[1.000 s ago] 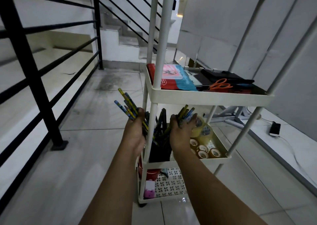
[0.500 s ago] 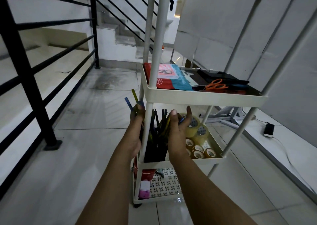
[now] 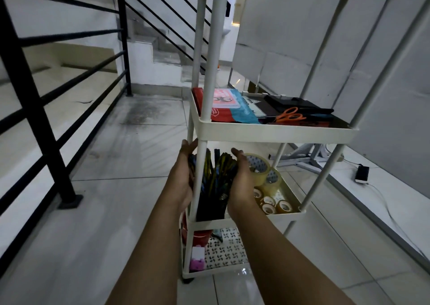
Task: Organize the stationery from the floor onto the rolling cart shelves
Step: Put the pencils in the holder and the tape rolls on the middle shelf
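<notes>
On middle shelf, pencils [image 3: 218, 172] now lowered — seemingly into holder [image 3: 210, 208], both hands' fingers cupping them.

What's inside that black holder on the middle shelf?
The black holder has pencils standing in it, tips up, with both hands around them. Its bottom and the pencils' lower ends are hidden by its wall.

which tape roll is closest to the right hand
The big roll at the back of the middle shelf, standing above the others: the right hand is against it. The small rolls lie lower, toward the shelf's front edge.
</notes>
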